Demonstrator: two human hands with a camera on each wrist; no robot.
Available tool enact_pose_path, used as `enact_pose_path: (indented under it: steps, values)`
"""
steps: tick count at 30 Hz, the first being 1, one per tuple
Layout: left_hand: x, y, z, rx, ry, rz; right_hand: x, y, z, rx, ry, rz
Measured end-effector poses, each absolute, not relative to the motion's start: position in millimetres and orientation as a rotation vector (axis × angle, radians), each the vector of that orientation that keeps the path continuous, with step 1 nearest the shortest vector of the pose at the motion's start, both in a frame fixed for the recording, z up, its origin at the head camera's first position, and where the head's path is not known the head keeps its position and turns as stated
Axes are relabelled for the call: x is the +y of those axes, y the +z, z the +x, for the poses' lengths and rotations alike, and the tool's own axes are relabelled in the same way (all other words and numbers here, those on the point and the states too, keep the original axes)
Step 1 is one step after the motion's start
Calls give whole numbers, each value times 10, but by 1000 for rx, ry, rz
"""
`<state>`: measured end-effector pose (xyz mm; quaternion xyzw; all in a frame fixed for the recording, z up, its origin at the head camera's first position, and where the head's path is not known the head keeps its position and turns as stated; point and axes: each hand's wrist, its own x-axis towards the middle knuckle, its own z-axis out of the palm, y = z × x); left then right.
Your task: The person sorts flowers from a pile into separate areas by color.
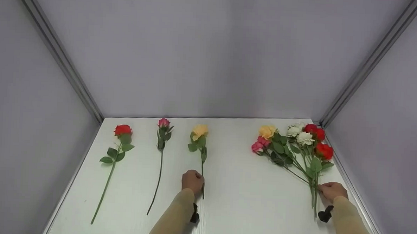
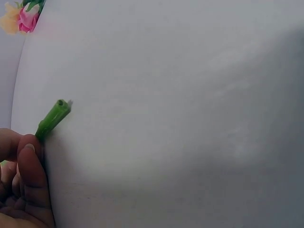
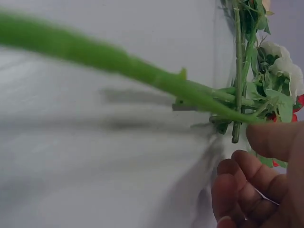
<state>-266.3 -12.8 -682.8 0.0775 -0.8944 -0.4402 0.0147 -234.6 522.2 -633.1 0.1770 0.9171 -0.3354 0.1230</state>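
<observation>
In the head view my left hand [image 1: 192,181] pinches the lower stem of a yellow rose [image 1: 200,131] lying on the table. The left wrist view shows its cut green stem end [image 2: 53,118] sticking out past the thumb and finger of that left hand [image 2: 26,178]. My right hand [image 1: 333,191] is beside the stems [image 1: 313,193] of a bunch of red, white, pink and yellow flowers. In the right wrist view a green stem [image 3: 142,71] passes by the thumb tip, and the thumb and loosely bent fingers [image 3: 228,190] stand apart.
Left of the yellow rose lie a single pink rose [image 1: 164,122] and a single red rose [image 1: 123,129], stems toward me. The white table [image 1: 240,202] is bordered by grey panels [image 1: 211,61] at the back and both sides. The bunch lies near the right edge.
</observation>
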Motion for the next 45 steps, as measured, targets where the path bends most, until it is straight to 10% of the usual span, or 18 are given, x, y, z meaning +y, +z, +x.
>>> enact_pose_path:
  steps: [45]
  values:
    - [-115,-6786,-2598,-2775,-1401,208,5097,-6109,-2231,2828,-1442,831]
